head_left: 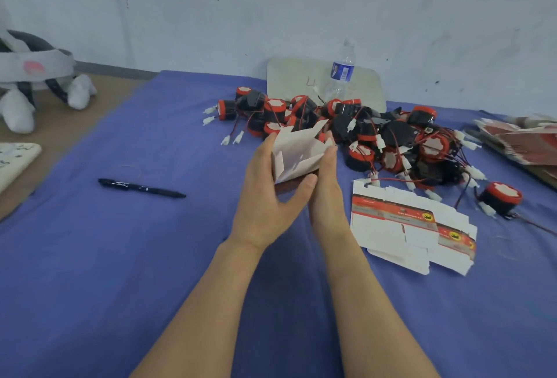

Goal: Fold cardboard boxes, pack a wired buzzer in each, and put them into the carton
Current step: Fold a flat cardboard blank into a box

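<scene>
No text is coming through legibly: blurred print is showing on the water bottle's (342,73) blue label, the flat box blanks (404,221) nearer than the bottle, and the pen (141,188) to its left.

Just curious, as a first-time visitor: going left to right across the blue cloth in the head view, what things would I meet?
Black pen → half-folded box → flat box blanks → lone buzzer.
</scene>
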### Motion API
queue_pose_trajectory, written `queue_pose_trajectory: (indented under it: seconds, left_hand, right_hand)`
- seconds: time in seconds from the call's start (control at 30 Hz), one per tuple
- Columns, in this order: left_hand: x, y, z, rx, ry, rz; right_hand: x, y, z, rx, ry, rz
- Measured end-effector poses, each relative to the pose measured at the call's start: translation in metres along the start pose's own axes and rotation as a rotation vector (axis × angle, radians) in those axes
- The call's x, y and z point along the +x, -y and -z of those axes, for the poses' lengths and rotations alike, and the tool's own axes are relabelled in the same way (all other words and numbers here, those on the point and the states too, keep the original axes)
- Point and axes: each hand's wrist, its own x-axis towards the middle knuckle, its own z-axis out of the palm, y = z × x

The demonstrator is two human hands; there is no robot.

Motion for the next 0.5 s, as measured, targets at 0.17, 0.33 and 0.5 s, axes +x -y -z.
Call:
queue_pose_trajectory:
  seconds: [0.17,0.33,0.5]
  left_hand:
    - [0.006,-0.005,0.009,-0.060,-0.074,0.034]
    - [0.008,-0.014,0.015,-0.210,-0.136,0.178]
    - [0.012,-0.012,0.018,-0.423,-0.057,0.339]
  right_hand:
    - [-0.004,0.015,0.014,-0.094,0.091,0.089]
    - [-0.006,0.017,0.021,-0.162,0.156,0.146]
    - [-0.006,0.015,0.020,-0.210,0.121,0.090]
